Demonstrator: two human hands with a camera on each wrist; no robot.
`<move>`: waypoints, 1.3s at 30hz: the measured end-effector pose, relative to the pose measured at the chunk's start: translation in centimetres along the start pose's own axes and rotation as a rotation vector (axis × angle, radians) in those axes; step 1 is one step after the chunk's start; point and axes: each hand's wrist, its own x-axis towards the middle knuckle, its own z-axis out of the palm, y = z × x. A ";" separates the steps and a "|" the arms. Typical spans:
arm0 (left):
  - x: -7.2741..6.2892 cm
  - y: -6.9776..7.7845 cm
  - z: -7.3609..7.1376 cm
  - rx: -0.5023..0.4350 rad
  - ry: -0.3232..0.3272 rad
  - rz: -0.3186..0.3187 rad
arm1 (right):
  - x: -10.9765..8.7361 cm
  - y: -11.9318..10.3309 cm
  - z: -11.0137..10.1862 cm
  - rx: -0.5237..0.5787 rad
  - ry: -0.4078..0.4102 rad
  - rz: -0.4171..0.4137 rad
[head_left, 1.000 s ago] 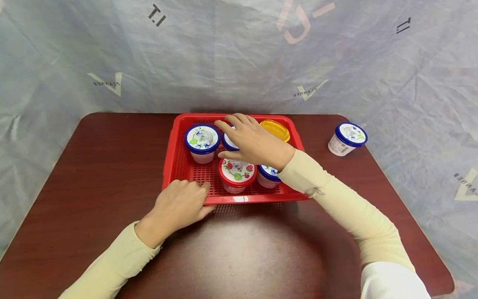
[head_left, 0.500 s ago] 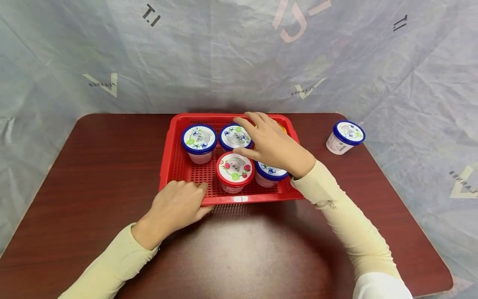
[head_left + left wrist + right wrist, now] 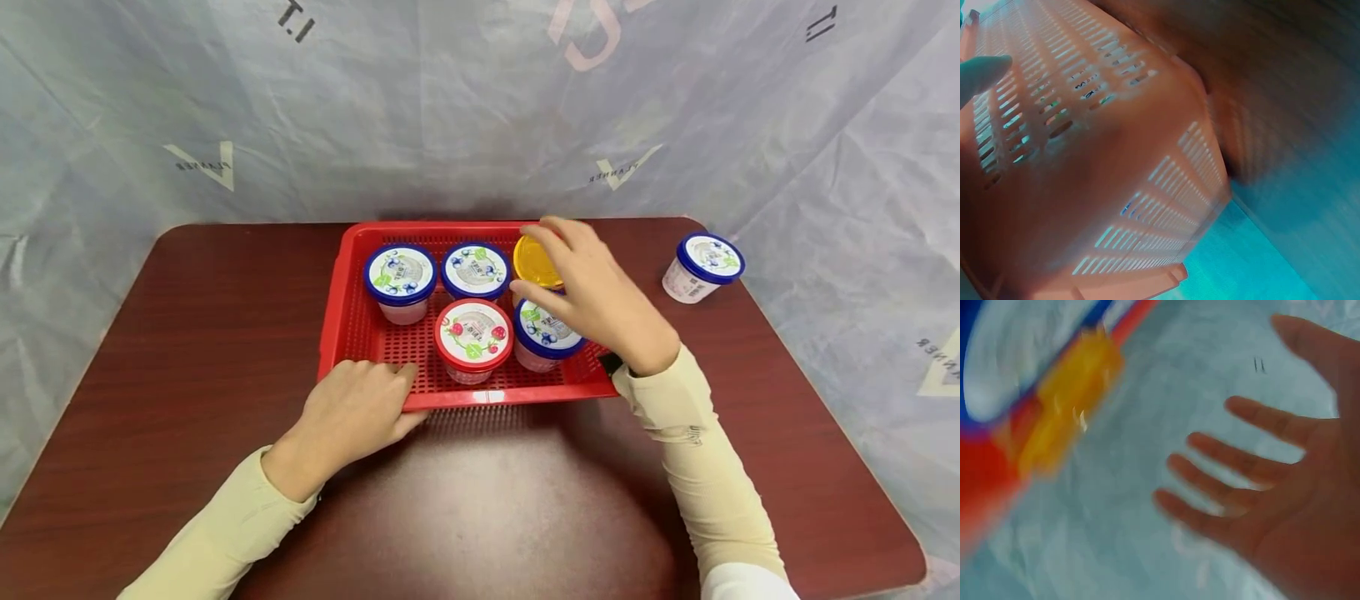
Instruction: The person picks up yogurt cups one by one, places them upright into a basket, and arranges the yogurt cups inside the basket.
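My left hand grips the front left rim of a red plastic basket. In the left wrist view a fingertip lies against the perforated basket wall. Above the basket's right side hovers my right hand, fingers spread and holding nothing, partly covering a yellow-lidded tub. The right wrist view shows its straight, separated fingers. Inside the basket stand a red-lidded tub with a strawberry pattern and blue-lidded tubs with blueberries: back left, back middle and front right.
Another blue-lidded tub stands alone on the dark red-brown table, to the right of the basket. A grey printed sheet hangs behind the table and along its sides.
My right hand has moved right across the basket, uncovering the back middle tub and then part of the yellow-lidded one. The left hand keeps its grip on the basket rim.
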 end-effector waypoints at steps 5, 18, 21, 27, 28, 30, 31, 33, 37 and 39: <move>-0.1 -0.3 -0.5 0.003 -0.007 -0.020 | 0.1 -0.2 -1.9 0.006 0.077 -0.019; -0.4 -0.3 -0.3 -0.013 -0.012 -0.031 | 0.3 1.8 -2.1 0.001 0.034 0.087; -0.3 -0.3 -0.2 -0.010 0.002 -0.019 | 0.1 2.8 -2.5 0.006 0.035 0.139; -0.1 -0.2 -0.1 -0.010 0.024 -0.005 | -0.6 4.9 -3.3 0.015 0.027 0.264; -0.1 -0.2 0.0 -0.012 0.022 -0.006 | -0.7 5.2 -3.4 0.016 0.028 0.278; -0.1 -0.2 0.0 -0.013 0.016 -0.008 | -0.9 5.9 -3.6 0.018 0.035 0.303; -0.1 -0.1 0.0 -0.013 0.012 -0.010 | -1.0 6.2 -3.7 0.018 0.038 0.312; -0.1 0.0 -0.1 -0.013 0.001 -0.014 | -1.2 6.9 -3.8 0.022 0.044 0.332; 0.0 0.1 0.0 -0.015 -0.017 -0.017 | -1.6 8.1 -3.9 0.018 0.071 0.364; 0.0 0.1 0.0 -0.015 -0.018 -0.015 | -1.8 8.8 -4.0 0.016 0.093 0.379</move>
